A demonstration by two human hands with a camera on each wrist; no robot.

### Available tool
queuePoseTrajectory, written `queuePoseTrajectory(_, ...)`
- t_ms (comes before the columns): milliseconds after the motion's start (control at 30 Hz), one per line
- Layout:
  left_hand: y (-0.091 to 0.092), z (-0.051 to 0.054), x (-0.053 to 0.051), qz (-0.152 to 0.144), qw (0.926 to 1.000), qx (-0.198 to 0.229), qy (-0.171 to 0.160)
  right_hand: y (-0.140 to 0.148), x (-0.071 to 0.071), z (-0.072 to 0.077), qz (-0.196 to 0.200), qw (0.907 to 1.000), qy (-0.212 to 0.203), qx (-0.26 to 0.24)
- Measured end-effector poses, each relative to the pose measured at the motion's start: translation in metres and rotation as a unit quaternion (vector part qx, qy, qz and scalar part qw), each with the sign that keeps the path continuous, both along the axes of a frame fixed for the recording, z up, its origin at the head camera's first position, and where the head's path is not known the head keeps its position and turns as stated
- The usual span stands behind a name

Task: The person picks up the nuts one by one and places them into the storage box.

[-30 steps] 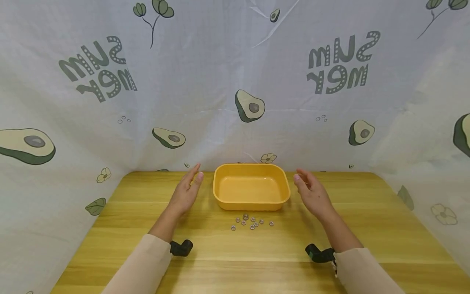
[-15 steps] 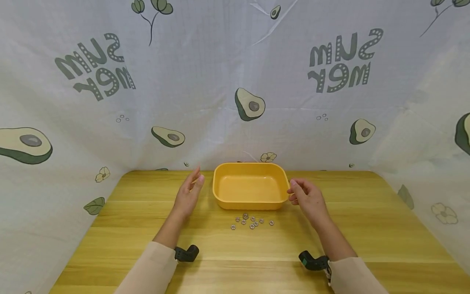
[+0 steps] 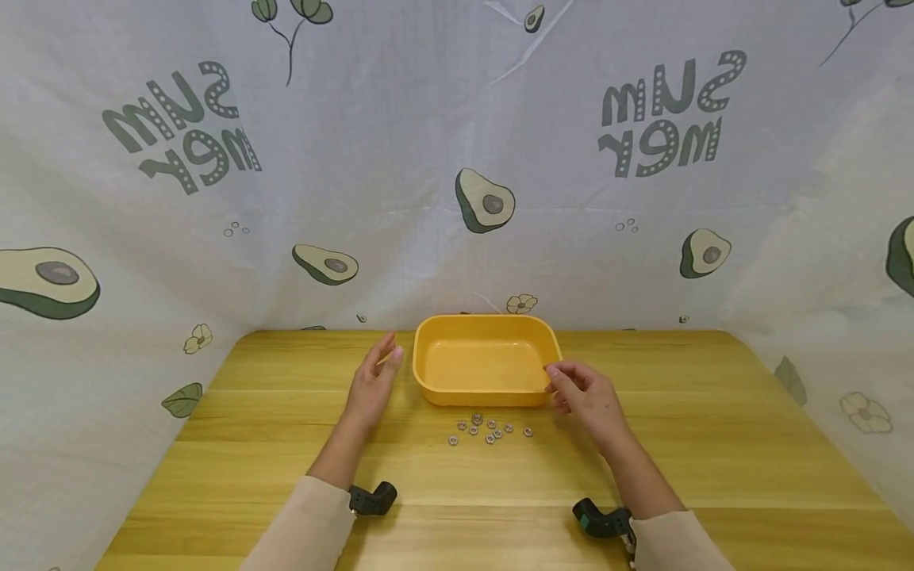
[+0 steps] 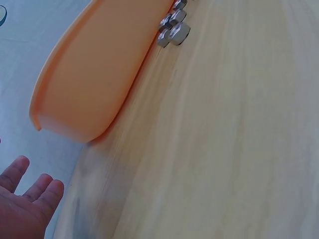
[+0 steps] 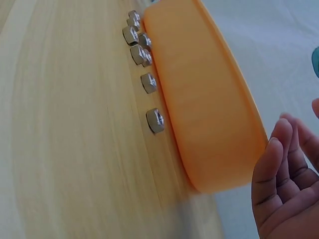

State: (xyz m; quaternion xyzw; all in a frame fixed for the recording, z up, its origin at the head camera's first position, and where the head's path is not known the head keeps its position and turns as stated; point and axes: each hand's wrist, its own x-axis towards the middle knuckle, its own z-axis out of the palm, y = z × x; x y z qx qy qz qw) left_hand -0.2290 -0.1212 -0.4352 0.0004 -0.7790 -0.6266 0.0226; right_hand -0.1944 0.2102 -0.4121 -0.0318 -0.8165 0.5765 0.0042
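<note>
A yellow plastic bin (image 3: 485, 399) stands at the back middle of the table, with nothing in it. Several small metal hex nuts (image 3: 490, 438) lie loose in front of it; in the right wrist view a nut (image 5: 155, 120) sits apart from the others. My left hand (image 3: 370, 392) hovers left of the bin, fingers extended and holding nothing; its fingers (image 4: 49, 196) show apart from the bin in the left wrist view. My right hand (image 3: 593, 400) is by the bin's right front corner, fingers loosely bent, holding nothing. Whether it touches the bin I cannot tell.
A wood-grain table (image 3: 457, 531) lies under everything. Behind it and at both sides hangs a white cloth (image 3: 428, 159) printed with avocados. Each wrist wears a black camera, the left camera (image 3: 374, 498) and the right camera (image 3: 600, 519).
My right hand has moved left and toward me, up to the bin's right front corner, its fingers bending more. The left hand has drifted slightly right and nearer. Bin and nuts stay put.
</note>
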Motion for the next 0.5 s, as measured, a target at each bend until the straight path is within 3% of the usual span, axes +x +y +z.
queuePoseTrajectory(200, 0.006, -0.004, 0.0, 0.003, 0.9999, 0.01, -0.003, -0.003, 0.003, -0.003, 0.028, 0.9996, 0.007, 0.007)
queuePoseTrajectory(500, 0.017, -0.014, -0.001, 0.021, 0.9982, 0.055, -0.008, -0.002, 0.008, -0.016, 0.115, 0.9923, -0.037, 0.027)
